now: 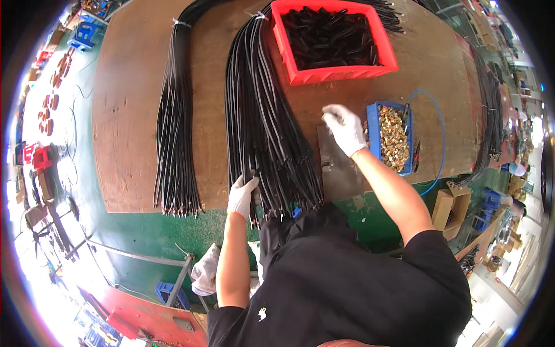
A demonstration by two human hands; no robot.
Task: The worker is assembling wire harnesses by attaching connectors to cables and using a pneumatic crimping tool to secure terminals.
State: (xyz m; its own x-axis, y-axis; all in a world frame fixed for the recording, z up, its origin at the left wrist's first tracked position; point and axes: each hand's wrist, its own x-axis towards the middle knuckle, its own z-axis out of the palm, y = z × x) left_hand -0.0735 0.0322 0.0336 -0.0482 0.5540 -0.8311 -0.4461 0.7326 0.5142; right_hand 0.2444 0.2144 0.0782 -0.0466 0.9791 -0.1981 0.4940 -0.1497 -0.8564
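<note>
Black cable bundle (260,110) lies lengthwise on the table (130,139), tied near its far end by a pale tie (260,16), its loose ends fanned out at the near edge, by the worker's lap. From where I stand, each strand looks light and springy, though the whole bundle would probably drag heavily. The smooth black covering may slide under a glove, so I'd grip a strand just behind its tip, sparing the exposed end.

The gloved left hand (241,194) is closed on cable at the bundle's left side, near those ends. The gloved right hand (345,128) is raised to the right, fingers partly bent; I can't tell whether it pinches anything. Just beyond it sits a blue bin (374,134) of small metal parts (393,139); farther up, a red bin (341,74) holds black pieces (329,37). Another cable bundle (175,115) lies to the left.
</note>
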